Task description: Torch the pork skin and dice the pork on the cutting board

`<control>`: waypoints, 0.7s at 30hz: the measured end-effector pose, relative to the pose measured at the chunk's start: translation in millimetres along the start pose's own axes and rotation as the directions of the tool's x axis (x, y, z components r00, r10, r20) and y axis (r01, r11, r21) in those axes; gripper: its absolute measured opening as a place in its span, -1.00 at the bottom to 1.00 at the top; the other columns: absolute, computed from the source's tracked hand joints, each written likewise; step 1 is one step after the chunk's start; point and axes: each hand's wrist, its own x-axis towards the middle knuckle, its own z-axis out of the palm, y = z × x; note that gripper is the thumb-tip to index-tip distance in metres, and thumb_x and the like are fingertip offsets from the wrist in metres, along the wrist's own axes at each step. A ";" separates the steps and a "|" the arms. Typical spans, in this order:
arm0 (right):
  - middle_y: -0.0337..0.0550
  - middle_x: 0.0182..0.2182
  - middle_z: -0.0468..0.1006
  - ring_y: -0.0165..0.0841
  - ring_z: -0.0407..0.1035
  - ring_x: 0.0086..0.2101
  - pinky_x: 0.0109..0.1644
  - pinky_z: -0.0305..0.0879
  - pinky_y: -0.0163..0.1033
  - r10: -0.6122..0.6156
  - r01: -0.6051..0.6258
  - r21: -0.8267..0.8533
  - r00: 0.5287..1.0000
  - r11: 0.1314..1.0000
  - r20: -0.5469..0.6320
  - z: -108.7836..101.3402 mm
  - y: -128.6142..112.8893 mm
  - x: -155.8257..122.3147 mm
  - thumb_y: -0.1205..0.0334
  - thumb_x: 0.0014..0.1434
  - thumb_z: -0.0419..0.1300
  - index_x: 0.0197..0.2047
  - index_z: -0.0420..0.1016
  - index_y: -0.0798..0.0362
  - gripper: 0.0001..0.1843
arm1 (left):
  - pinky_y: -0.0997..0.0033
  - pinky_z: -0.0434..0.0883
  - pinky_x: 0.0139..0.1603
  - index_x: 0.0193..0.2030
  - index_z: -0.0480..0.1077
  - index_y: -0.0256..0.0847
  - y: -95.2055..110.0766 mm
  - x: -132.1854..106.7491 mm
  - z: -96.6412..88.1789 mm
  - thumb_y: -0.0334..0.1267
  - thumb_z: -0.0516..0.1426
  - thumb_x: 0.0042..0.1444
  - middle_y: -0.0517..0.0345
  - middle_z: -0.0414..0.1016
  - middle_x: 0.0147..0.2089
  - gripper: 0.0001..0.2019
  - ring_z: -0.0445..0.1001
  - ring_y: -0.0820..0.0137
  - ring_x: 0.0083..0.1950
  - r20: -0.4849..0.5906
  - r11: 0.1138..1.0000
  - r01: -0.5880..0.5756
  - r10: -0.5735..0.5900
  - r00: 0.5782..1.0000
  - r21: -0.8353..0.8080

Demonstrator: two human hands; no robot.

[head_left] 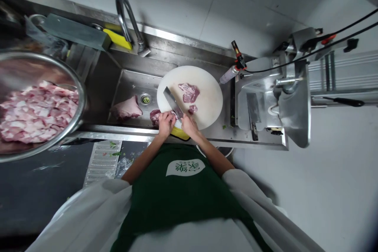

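A round white cutting board [206, 86] lies across the right part of a steel sink. My right hand [189, 123] is closed around the handle of a cleaver [173, 102], whose blade slants toward the upper left over the board. Just left of the blade, my left hand [165, 123] grips a piece of raw meat [154, 117] at the board's lower left edge; its fingers partly hide the meat. On the board lie a larger cut of meat [190, 92] and a small chunk [193, 109]. Another slab of meat with skin [127, 108] rests in the sink.
A big metal bowl [80, 86] of cut meat stands at left. Behind the sink rise a faucet [128, 15] and a blowtorch [233, 69]. A slicing machine [292, 102] is at right, with a second cleaver [253, 116] lying on it. The sink's drain [145, 99] shows.
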 end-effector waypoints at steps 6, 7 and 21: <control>0.09 -0.04 0.65 -0.14 0.55 0.00 0.00 0.34 -0.21 0.088 -0.087 -0.027 0.995 0.996 0.040 -3.3 69.5 -41.0 0.17 0.52 -0.01 0.15 0.38 0.08 -0.72 | 0.03 0.26 0.20 -0.17 0.54 -0.18 2.8 2.1 -4.1 -0.22 0.11 0.34 -0.13 0.55 -0.02 -0.82 0.38 0.08 0.05 -0.030 0.998 0.039 -0.038 0.999 0.058; 0.10 -0.04 0.65 -0.13 0.55 0.00 0.00 0.33 -0.21 0.122 -0.121 -0.036 0.992 0.992 0.020 -4.6 80.0 -45.3 0.18 0.52 -0.02 0.15 0.37 0.10 -0.72 | 0.03 0.27 0.20 -0.16 0.54 -0.19 5.0 4.4 -3.9 -0.23 0.10 0.34 -0.13 0.56 -0.02 -0.82 0.39 0.09 0.05 -0.020 0.998 0.037 -0.036 0.999 0.051; 0.17 -0.12 0.68 -0.08 0.60 -0.07 0.04 0.38 -0.12 0.030 -0.050 -0.089 0.977 0.995 -0.211 -41.5 22.8 -50.1 0.18 0.57 -0.22 0.36 0.19 0.20 -0.54 | 0.06 0.39 0.13 -0.26 0.44 -0.15 7.0 -0.4 -33.3 -0.23 0.12 0.33 -0.01 0.49 -0.17 -0.87 0.44 0.19 -0.03 -0.434 1.000 0.023 -0.017 0.901 0.007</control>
